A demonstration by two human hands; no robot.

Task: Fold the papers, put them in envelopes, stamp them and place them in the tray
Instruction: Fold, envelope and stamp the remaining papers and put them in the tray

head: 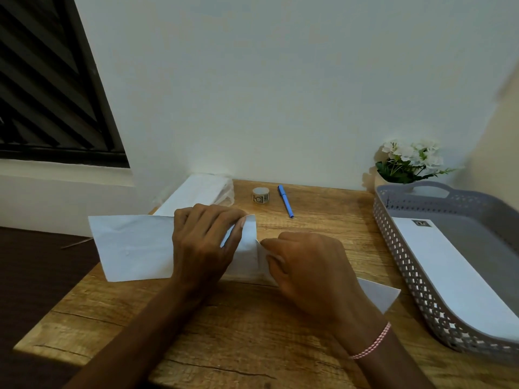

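**Paper at the envelope's mouth**

A grey tray (398, 248) stands at the table's (224, 332) right edge. Inside it lies a stamped envelope (455, 276). Left of the tray, well apart from it, an envelope (132, 248) lies across the table with its far end overhanging the table's left edge. The left hand (202, 240) grips the end nearer the tray, fingers curled over the upper corner. Between that end and the tray, the right hand (306, 270) clenches a folded paper (379, 296); one end meets the envelope's mouth and a corner points toward the tray. Further back, left of the tray, lie a pen (286, 201), a stamp roll (260, 195) and a white pack (202, 192). Flowers (410, 161) stand behind the tray.
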